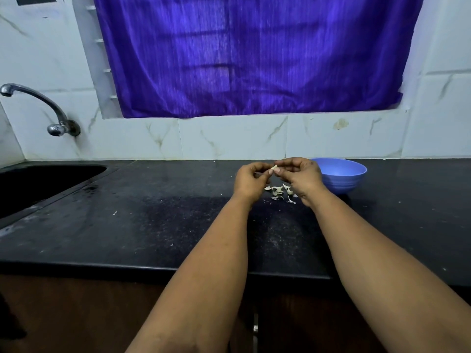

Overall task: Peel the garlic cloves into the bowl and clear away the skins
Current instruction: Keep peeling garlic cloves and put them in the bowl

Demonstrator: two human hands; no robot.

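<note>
hands (251, 178) (299, 175) pinch pale clove (274, 168) | papery skins (279, 192) | round blue bowl (342, 179)

Both arms fwd, left hand (251, 178) & right hand (300, 175) fingers curled, pinching.

I stand at a black worktop (127, 225) with a sink (38, 184) and tap (40, 108) left, marbled white tiles (229, 138), purple curtain (254, 54) above.
</note>
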